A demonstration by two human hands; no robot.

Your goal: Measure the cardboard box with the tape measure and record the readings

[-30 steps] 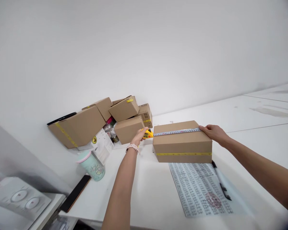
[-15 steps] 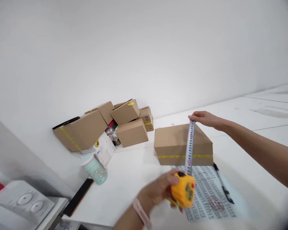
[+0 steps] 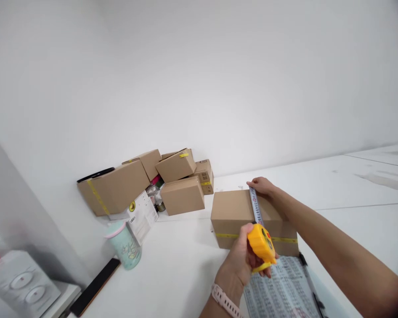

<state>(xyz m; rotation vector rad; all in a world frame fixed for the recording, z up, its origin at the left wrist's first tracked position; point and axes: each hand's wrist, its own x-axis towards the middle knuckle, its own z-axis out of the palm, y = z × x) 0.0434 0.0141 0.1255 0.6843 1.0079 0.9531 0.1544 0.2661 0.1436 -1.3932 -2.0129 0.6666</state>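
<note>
A brown cardboard box (image 3: pixel 232 214) with a yellow strip of tape around it lies on the white table (image 3: pixel 182 269). My left hand (image 3: pixel 240 260) is closed around a yellow tape measure case (image 3: pixel 261 244) at the box's near edge. Its white blade (image 3: pixel 255 206) runs across the top of the box from front to back. My right hand (image 3: pixel 262 186) pinches the blade's end down at the box's far edge.
Several cardboard boxes (image 3: pixel 142 181) are piled against the wall at the left. A mint cup (image 3: pixel 124 243), a black phone (image 3: pixel 94 287) and a white packet (image 3: pixel 139 215) lie before them. A printed sheet (image 3: pixel 281 291) with a black pen (image 3: pixel 310 282) lies under my forearm.
The blade lay along the box's length a second ago. Both hands swung it round, so it now spans the box from near edge to far edge, with the case drawn close to the box.
</note>
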